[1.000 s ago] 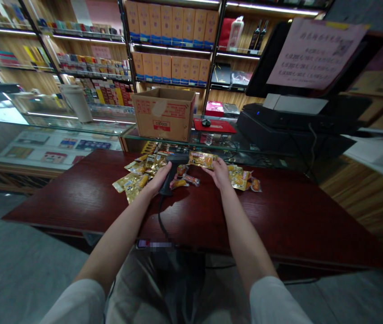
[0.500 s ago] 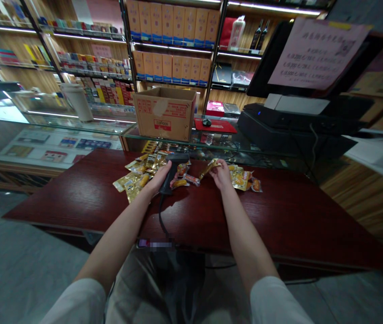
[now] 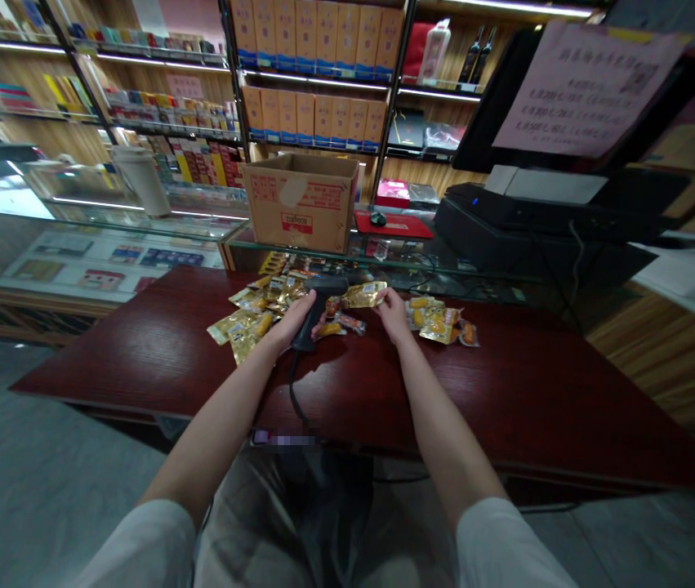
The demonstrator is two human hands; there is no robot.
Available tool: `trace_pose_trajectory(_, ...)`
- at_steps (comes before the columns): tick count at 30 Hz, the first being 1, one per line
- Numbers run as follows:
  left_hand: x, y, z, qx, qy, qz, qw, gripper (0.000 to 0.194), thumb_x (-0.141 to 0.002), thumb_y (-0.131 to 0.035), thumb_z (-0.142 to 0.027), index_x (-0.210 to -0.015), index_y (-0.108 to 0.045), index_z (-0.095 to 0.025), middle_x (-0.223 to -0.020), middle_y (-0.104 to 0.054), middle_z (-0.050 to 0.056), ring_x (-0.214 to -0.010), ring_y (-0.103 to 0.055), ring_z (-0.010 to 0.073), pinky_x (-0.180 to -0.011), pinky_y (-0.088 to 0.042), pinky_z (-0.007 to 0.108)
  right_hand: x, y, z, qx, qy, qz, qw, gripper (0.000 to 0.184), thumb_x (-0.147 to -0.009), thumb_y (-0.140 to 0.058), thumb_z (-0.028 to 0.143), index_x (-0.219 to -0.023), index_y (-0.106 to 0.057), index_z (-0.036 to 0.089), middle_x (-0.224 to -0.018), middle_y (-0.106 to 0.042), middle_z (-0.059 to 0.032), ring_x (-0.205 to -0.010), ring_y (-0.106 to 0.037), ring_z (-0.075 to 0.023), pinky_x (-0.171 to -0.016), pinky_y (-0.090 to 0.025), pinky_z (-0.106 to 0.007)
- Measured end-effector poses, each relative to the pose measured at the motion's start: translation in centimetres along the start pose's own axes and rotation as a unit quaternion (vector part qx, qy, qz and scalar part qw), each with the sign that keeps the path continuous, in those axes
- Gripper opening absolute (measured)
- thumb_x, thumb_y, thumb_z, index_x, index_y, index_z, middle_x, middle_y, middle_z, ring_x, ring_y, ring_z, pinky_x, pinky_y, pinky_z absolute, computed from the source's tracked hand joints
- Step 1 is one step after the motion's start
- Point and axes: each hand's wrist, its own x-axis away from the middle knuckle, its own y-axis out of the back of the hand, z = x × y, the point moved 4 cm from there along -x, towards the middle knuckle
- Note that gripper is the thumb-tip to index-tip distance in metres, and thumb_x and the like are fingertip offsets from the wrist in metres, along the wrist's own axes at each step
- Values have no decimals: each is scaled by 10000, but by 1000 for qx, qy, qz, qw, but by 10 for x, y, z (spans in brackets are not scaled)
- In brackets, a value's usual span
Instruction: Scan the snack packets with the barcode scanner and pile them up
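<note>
My left hand (image 3: 296, 321) is wrapped round the handle of a black barcode scanner (image 3: 309, 322), whose head points right and whose cord hangs down toward me. Between the fingertips of my right hand (image 3: 394, 315) is a gold snack packet (image 3: 364, 295), held just in front of the scanner's head with a pale label facing up. A heap of gold snack packets (image 3: 249, 325) spreads beside and behind my left hand. Under the scanner lie several small wrapped snacks (image 3: 350, 323), partly hidden. To the right of my right hand sits a smaller pile of snack packets (image 3: 436, 321).
The dark red table (image 3: 157, 359) meets a glass counter (image 3: 237, 253). On the counter stand an open cardboard box (image 3: 298, 204), a red mouse pad (image 3: 405, 226) with a mouse, and a black monitor and printer (image 3: 524, 204) at the right. A phone (image 3: 282, 438) lies at the near edge.
The gold packet in my right hand has turned from steeply tilted to nearly flat and moved left, close to the scanner's head. My left hand keeps its hold on the scanner.
</note>
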Motion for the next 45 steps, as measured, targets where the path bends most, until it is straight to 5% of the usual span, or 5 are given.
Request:
trace_pose_trajectory(22, 1, -10, 2, 12, -21, 10, 1000, 599, -774, -629, -760, -806, -615, -163, -594, -573, 9, -397, -439, 86, -393, -346, 243, 14, -14, 19, 232, 157, 29, 960, 111, -756, -461, 200, -748, -568, 229, -690, -586, -4, -647, -528, -178, -717, -434, -291)
trace_pose_trajectory(31, -3, 16, -2, 12, 14, -39, 999, 651, -805, -508, -825, -712, -564, -183, -444, -477, -7, -364, -430, 103, -385, -338, 235, -9, 60, -2, 311, 30, -158, 937, 233, -768, -444, 121, -888, -632, 189, -913, -674, -127, -983, -603, -292, -1027, -415, -484)
trace_pose_trajectory(37, -1, 36, -14, 25, -43, -105, 993, 592, -806, -576, -774, -803, -541, -183, -556, -568, -15, -377, -448, 84, -398, -389, 230, -2, 91, -4, 360, 24, -246, 899, 246, -714, -616, 102, -937, -669, 190, -1441, -495, -166, -1451, -262, -388, -1170, -60, -692)
trace_pose_trajectory(42, 2, 40, -20, 8, -21, -127, 992, 607, -846, -508, -777, -718, -523, -184, -467, -515, -16, -361, -449, 91, -398, -384, 226, -3, 31, 1, 318, 37, 49, 946, 290, -766, -709, 208, -1054, -678, 212, -1144, -656, -123, -1167, -564, -310, -1075, -382, -554)
trace_pose_trajectory(45, 5, 36, -24, 15, -21, -129, 991, 601, -853, -510, -766, -713, -517, -182, -466, -513, -20, -359, -453, 89, -396, -378, 222, 7, -8, 0, 379, 24, 168, 910, 371, -708, -830, 386, -1029, -714, 238, -1074, -673, -101, -1106, -587, -325, -1011, -420, -531)
